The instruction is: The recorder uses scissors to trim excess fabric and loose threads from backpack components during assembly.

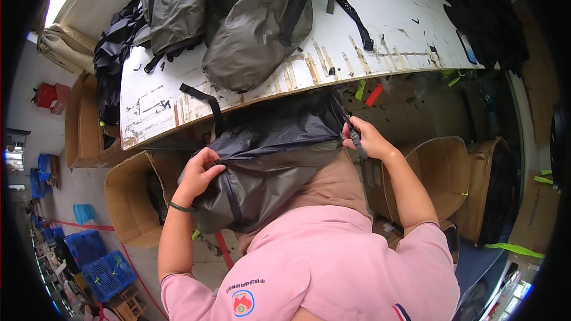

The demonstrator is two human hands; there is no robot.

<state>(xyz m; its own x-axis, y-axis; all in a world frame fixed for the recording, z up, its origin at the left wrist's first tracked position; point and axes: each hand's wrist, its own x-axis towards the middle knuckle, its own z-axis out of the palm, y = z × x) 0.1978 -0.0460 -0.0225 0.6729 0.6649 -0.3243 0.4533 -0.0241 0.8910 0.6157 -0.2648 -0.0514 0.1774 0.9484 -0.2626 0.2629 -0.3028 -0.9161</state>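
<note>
free: desk (404,30) right half, bare | blocked: bags (238,18) piled far-left | boxes (128,196) crowd under near edge

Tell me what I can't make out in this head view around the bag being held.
- Left hand: fingertips curl over the grey-black bag, so its grip is hidden.
- Right hand: closed on a strap buckle, too small to tell its state.
- Bag's lower part: hidden against the pink shirt.
- Cardboard box contents: dark, unreadable.

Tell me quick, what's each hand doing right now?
Left hand: closed, gripping the dark grey bag at its left edge.
Right hand: closed on the bag's black strap.
</note>
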